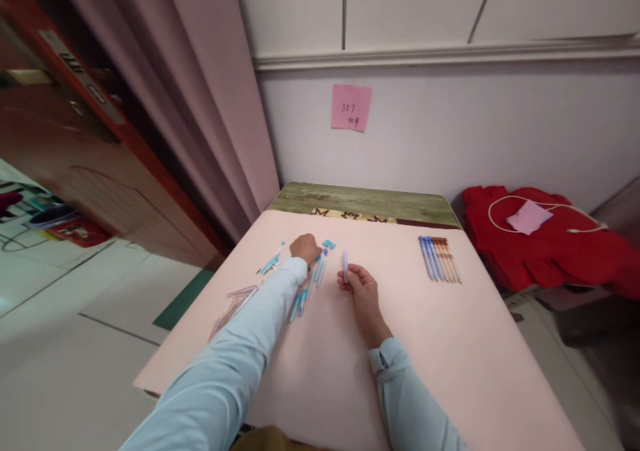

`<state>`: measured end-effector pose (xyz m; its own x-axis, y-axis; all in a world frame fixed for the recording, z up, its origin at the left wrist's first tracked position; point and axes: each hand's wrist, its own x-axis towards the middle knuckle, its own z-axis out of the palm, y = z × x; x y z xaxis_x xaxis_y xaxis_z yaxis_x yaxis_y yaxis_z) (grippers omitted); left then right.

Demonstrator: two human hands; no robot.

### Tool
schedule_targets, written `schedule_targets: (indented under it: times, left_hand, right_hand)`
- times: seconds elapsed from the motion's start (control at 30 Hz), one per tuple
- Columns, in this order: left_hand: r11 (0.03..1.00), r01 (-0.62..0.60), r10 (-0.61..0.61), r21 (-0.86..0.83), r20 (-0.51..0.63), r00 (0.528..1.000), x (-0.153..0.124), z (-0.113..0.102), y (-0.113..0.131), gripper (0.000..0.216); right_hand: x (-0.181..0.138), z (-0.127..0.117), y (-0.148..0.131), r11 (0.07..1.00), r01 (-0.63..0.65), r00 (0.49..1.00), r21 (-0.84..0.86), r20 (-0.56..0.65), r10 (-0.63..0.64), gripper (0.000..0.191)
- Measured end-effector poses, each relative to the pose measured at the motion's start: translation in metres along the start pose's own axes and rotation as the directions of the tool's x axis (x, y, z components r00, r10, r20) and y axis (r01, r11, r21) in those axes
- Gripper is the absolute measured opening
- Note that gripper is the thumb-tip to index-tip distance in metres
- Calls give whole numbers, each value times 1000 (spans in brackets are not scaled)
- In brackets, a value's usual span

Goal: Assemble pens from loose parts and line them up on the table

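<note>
On the wall at twelve o'clock, a pink note (pixel 351 108) reads "357", with smaller characters below. The right hand (pixel 361 294) pinches an upright lilac pen barrel (pixel 345 264). At ten o'clock from it, the left hand (pixel 305 246) is curled; I cannot tell whether it grips something. Assembled pens (pixel 440 259) lie at two o'clock from the right hand.

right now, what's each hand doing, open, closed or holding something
Left hand: fingers curled down beside small blue pieces; cannot tell if it holds anything.
Right hand: closed, holding a pale lavender pen-like tube.
</note>
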<state>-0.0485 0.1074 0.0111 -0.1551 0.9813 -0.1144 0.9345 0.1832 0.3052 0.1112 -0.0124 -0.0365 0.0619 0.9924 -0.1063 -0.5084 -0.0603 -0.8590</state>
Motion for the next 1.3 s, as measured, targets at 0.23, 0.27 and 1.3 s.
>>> schedule_targets:
  times: [0.23,0.27,1.3]
  left_hand:
    - [984,52,-58,-168,-26,998,5,2,1,15]
    - [974,53,-63,-218,-39,997,5,1,0,15]
    - [-32,-337,-331,-941,-308,892,-72,-5,14,18]
  right_hand:
    - [-2,3,-2,1000,-3,1000,0,-5,3,24]
    - [-1,3,-2,1000,-5,1000,-1,-5,5,24]
    - [-8,0,1,964,120,986,-235,142,-88,16]
